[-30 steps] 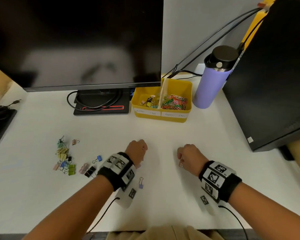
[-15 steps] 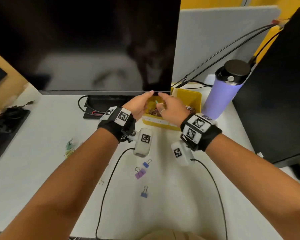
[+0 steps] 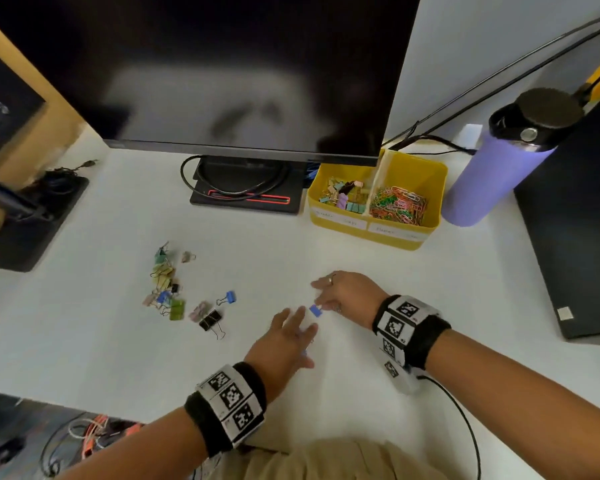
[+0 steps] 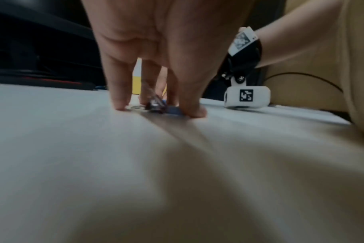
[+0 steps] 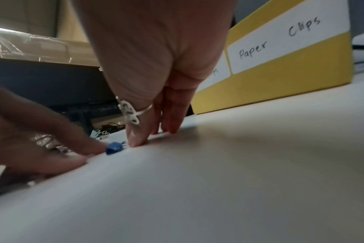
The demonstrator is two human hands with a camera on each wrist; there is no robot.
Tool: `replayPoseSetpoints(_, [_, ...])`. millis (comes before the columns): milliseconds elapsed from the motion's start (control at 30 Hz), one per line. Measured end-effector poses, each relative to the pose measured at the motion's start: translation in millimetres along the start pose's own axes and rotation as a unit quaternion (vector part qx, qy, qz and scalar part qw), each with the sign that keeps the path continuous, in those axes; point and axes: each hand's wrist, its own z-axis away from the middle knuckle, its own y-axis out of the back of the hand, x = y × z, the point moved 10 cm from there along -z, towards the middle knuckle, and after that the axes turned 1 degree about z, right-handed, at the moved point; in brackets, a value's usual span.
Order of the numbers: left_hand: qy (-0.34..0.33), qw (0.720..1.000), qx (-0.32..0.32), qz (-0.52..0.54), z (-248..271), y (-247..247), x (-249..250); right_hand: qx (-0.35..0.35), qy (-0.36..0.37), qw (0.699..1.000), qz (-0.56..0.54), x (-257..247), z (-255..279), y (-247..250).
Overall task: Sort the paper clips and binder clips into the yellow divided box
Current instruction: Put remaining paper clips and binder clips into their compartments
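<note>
White worktop runs under a dark monitor point(image 3: 201, 71), with the yellow divided box point(image 3: 374, 233) at its right foot – binder clips already in its left cell, paper clips in the right. Half a second ago both hands were up at that box; now they are back down, left hand point(image 3: 284, 344) and right hand point(image 3: 347, 294) with fingers straight and tips on the worktop, closing on a blue binder clip point(image 3: 315, 310) (a second blue clip point(image 4: 174, 110) lies by the left fingertips). That drop looks done, with a loose pile of binder clips point(image 3: 168, 289) still left to sort
</note>
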Motion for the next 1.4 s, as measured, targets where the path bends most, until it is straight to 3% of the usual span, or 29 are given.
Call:
replayPoseSetpoints(100, [-0.039, 0.996, 0.066, -0.04, -9, 9, -1, 0.003, 0.005, 1.0, -0.009, 2, -1, 7])
replayPoseSetpoints(233, [-0.057, 0.989, 0.108, -0.086, -14, 15, -7, 0.002, -0.001, 1.0, -0.005, -5, 3, 1])
replayPoseSetpoints(333, [-0.051, 0.991, 0.114, -0.048, -13, 12, -10, 0.023, -0.011, 1.0, 0.013, -7, 3, 1])
replayPoseSetpoints(400, [-0.005, 0.993, 0.115, -0.013, -10, 20, -14, 0.032, -0.048, 0.998, -0.001, 0, 5, 3])
replayPoseSetpoints(500, [0.043, 0.996, 0.056, 0.059, -17, 25, -24, -0.015, -0.101, 0.994, -0.034, 14, 12, 1])
replayPoseSetpoints(567, [0.048, 0.985, 0.065, 0.15, -26, 55, -23, -0.02, -0.128, 0.988, -0.082, 20, 20, 14])
replayPoseSetpoints(633, [0.051, 0.96, 0.124, 0.245, -38, 108, -22, 0.061, -0.156, 0.978, -0.127, 30, 24, 55])
replayPoseSetpoints(700, [0.039, 0.919, 0.194, 0.34, -52, 166, -15, 0.202, -0.194, 0.945, -0.169, 43, 31, 110])
replayPoseSetpoints(800, [0.045, 0.885, 0.225, 0.405, -79, 223, -6, 0.325, -0.243, 0.897, -0.173, 59, 35, 165])
replayPoseSetpoints(900, [0.051, 0.858, 0.146, 0.49, -94, 232, 1, 0.28, -0.251, 0.917, -0.132, 61, 22, 170])
replayPoseSetpoints(967, [0.046, 0.86, 0.142, 0.488, -86, 235, -5, 0.268, -0.251, 0.925, -0.1, 57, 21, 166])
replayPoseSetpoints(1100, [-0.021, 0.893, 0.227, 0.388, -36, 229, -59, 0.298, -0.156, 0.938, -0.088, 11, 20, 153])
replayPoseSetpoints(1167, [-0.021, 0.935, 0.229, 0.27, -8, 205, -107, 0.228, -0.077, 0.965, -0.1, -28, 4, 119])
replayPoseSetpoints(1233, [0.057, 0.984, 0.117, 0.117, 12, 158, -169, 0.11, -0.014, 0.991, -0.076, -69, -19, 70])
replayPoseSetpoints(1267, [0.105, 0.992, 0.051, 0.04, 23, 133, -200, 0.059, 0.013, 0.996, -0.059, -88, -30, 45])
replayPoseSetpoints(1333, [0.156, 0.985, -0.054, -0.045, 38, 97, -242, 0.0, 0.054, 0.998, -0.031, -122, -52, 10])
replayPoseSetpoints(1400, [0.147, 0.983, -0.1, -0.049, 39, 75, -258, -0.044, 0.075, 0.996, 0.002, -152, -70, -12])
